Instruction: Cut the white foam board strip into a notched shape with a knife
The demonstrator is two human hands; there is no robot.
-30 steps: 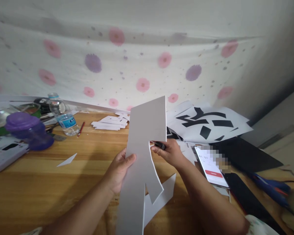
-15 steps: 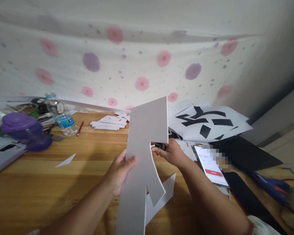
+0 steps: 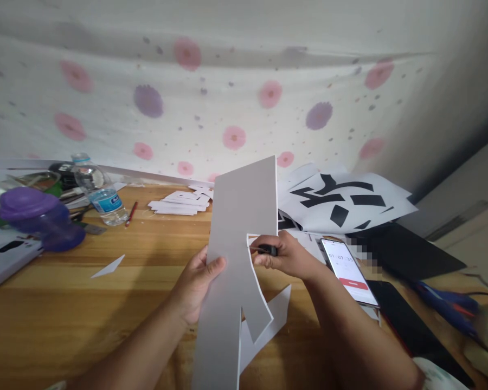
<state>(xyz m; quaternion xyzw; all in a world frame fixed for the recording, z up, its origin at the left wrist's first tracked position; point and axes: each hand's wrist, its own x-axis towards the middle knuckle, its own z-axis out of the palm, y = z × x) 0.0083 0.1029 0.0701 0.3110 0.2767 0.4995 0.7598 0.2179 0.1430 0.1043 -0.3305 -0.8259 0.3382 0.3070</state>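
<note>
My left hand [image 3: 201,284] grips the left edge of a grey-white foam board [image 3: 244,200], thumb on its near face and fingers behind. The board stands tilted up over the table and has a notch and a curved edge cut into its right side. In my right hand [image 3: 282,253] is a craft knife [image 3: 268,249] with a black handle. Its thin blade points left and meets the board's cut edge at the notch corner; whether it bites in I cannot tell. A loose white offcut [image 3: 274,319] shows behind the board's lower part.
On the wooden table [image 3: 146,314] lie stacked white pieces [image 3: 179,203], a red pen [image 3: 132,213] and a small triangular scrap [image 3: 109,266]. At left stand a water bottle [image 3: 103,195] and a purple cup [image 3: 40,219]. A phone [image 3: 350,271], printed sheets [image 3: 341,200] and a blue glue gun [image 3: 445,309] are at right.
My right hand has turned and shifted slightly, so the knife and its blade now show in front of the notch edge. The left hand keeps its hold on the board.
</note>
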